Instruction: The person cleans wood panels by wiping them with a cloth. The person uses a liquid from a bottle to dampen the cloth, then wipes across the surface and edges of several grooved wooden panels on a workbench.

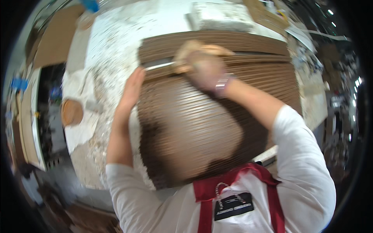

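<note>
A row of long brown strips (264, 81) lies side by side across the table, with a glossy patch nearer to me. My right hand (204, 68) is closed on a tan cloth (182, 57) and presses it onto the strips toward the far side. Motion blurs both, so the cloth's exact kind is uncertain. A pale gap runs between the far strips and the rest, left of the cloth. My left hand (133, 86) lies with fingers stretched out along the strips' left ends, touching them and gripping nothing.
The white table (112, 50) is stained and spattered. On its left stands a round orange-brown container (72, 112) beside crumpled paper (83, 130). A pale wrapped block (221, 17) sits beyond the strips. Cardboard (58, 37) is at the far left.
</note>
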Tool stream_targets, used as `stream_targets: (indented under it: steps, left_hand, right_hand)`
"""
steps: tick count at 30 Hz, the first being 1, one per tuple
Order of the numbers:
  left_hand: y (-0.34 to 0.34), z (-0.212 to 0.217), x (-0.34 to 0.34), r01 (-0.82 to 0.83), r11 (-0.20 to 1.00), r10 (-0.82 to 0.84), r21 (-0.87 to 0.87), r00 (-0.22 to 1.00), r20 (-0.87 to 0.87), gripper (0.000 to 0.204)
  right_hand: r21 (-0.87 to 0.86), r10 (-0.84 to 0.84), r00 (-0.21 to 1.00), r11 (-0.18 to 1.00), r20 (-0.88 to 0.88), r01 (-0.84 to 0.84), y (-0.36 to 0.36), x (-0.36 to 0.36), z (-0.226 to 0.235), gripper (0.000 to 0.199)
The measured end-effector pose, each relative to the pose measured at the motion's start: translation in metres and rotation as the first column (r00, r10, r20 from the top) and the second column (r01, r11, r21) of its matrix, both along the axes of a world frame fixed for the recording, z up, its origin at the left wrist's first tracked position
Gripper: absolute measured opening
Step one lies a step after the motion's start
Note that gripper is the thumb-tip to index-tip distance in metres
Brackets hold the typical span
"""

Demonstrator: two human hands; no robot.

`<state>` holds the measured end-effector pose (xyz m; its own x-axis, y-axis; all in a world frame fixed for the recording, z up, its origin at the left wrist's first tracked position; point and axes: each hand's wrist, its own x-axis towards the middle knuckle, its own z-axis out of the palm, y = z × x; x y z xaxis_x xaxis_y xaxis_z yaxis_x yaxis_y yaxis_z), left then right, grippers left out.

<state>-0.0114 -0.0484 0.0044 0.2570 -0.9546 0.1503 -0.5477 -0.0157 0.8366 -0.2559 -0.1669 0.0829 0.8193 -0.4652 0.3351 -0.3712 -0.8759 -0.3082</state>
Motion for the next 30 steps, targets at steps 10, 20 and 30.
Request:
stream_targets:
  steps: [10,20,30]
  left_hand:
    - [0.013,0.035,0.009,0.048,0.976,-0.050,0.211,0.999,0.006,0.026]
    - [-0.075,0.059,-0.136,0.075,0.984,-0.156,0.161,0.797,0.584,0.030]
    - [-0.092,0.049,-0.156,0.041,0.981,-0.160,0.191,0.732,0.663,0.033]
  right_hand:
    - [0.087,-0.468,0.883,0.881,0.032,0.464,-0.050,-0.117,0.002,0.024]
    - [0.060,-0.243,0.875,0.954,-0.419,0.294,-0.021,-0.057,0.030,0.019]
    - [-0.073,-0.395,0.919,0.916,-0.006,0.393,-0.073,-0.170,0.015,0.018]
